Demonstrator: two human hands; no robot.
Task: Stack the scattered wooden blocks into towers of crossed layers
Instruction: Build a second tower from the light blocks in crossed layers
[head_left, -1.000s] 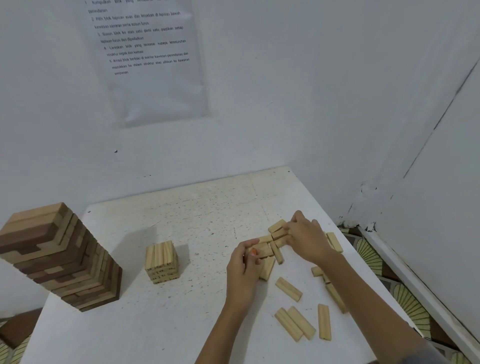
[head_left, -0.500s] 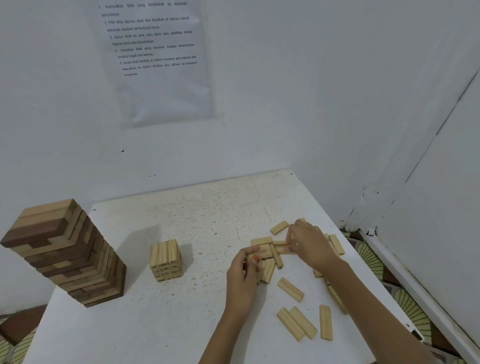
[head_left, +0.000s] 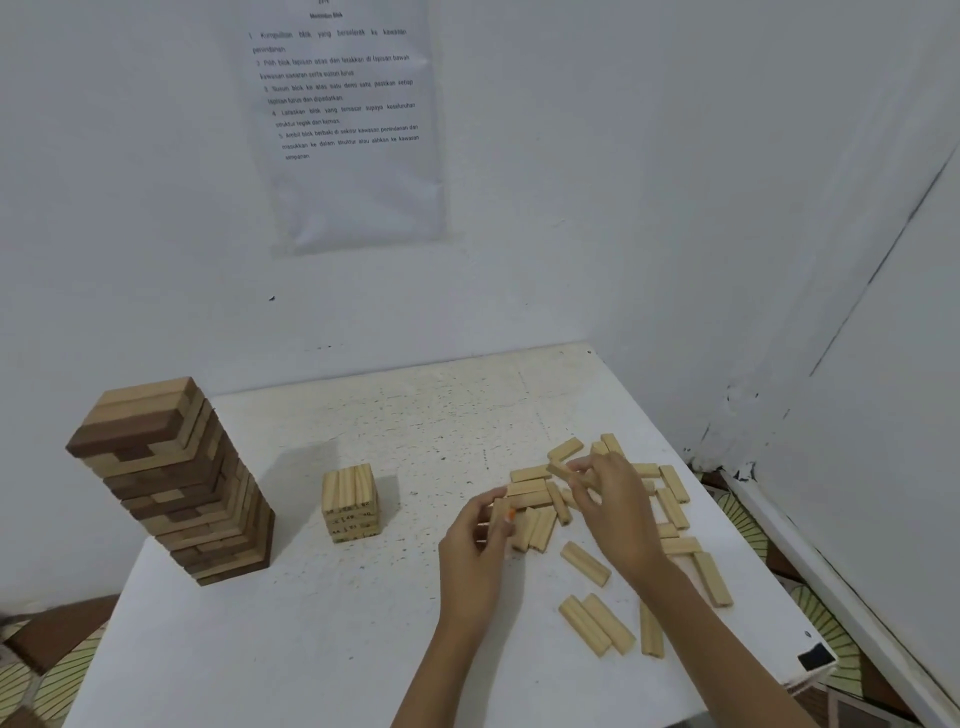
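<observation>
On the right half of the white table (head_left: 363, 649), pale loose blocks (head_left: 584, 564) lie scattered flat. Several touch or cross one another, and two lie side by side near the front. Both of the person's hands work at the left fringe of this scatter. Left hand (head_left: 475, 545): fingers curled, thumb and fingertips pinching the end of a near block (head_left: 501, 512) at the edge of the pile. One fingernail shows orange. Right hand (head_left: 613, 499): reaches over the pile from the right with the knuckles up, fingertips bent and pinching a far block (head_left: 561, 470), which juts leftward from the fingers. Whether that block is lifted clear of the ones under it, I cannot tell. The hands are near each other but not touching. Left of the hands, well apart from the scatter, stands a short stack (head_left: 349, 501) of the same pale blocks in crossed layers, with dark printed marks on the block ends. Farther left, at the table's edge, stands a tall tower (head_left: 171, 478) of mixed dark and light blocks, upright, its layers crossed. A printed sheet (head_left: 348, 119) hangs on the white wall (head_left: 623, 208) behind the table.
</observation>
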